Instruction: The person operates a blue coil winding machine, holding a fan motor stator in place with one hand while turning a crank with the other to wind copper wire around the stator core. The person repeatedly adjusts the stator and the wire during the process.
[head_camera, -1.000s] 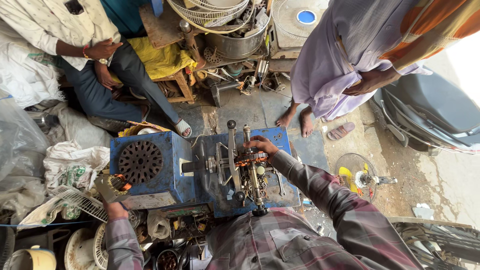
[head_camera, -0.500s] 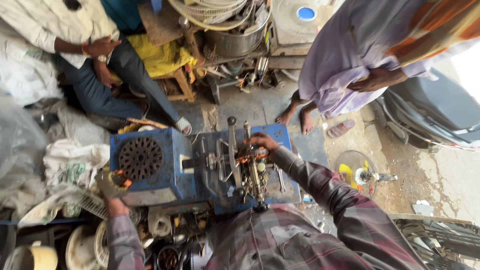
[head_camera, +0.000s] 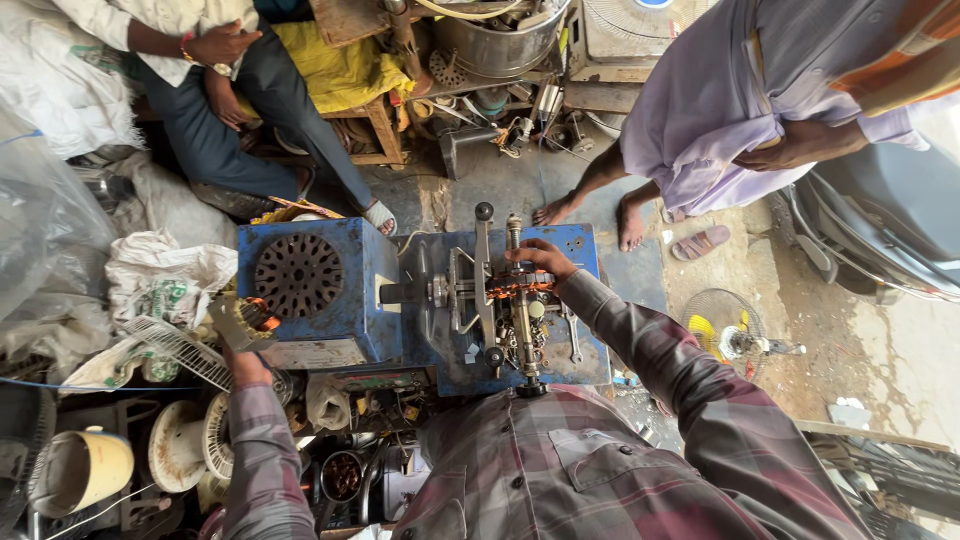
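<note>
A blue coil-winding machine (head_camera: 420, 300) stands on a bench below me, with a round slotted steel core (head_camera: 298, 275) lying on its left box. My right hand (head_camera: 541, 259) rests on the winder's metal spindle (head_camera: 515, 300), fingers at the copper wire coil (head_camera: 518, 289) wound there. My left hand (head_camera: 243, 358) is at the machine's left front corner, closed on a small motor stator with copper windings (head_camera: 246, 320). Both my sleeves are dark plaid.
A seated person in dark trousers (head_camera: 240, 120) is at the far left, a standing barefoot person in a lilac garment (head_camera: 720, 110) at the far right. White fan guards (head_camera: 185, 350), sacks (head_camera: 160, 280), a small fan (head_camera: 735, 335) and metal parts crowd the floor.
The view has shifted slightly. My right hand stays on the spindle coil and my left hand keeps holding the stator; no clear movement of either.
</note>
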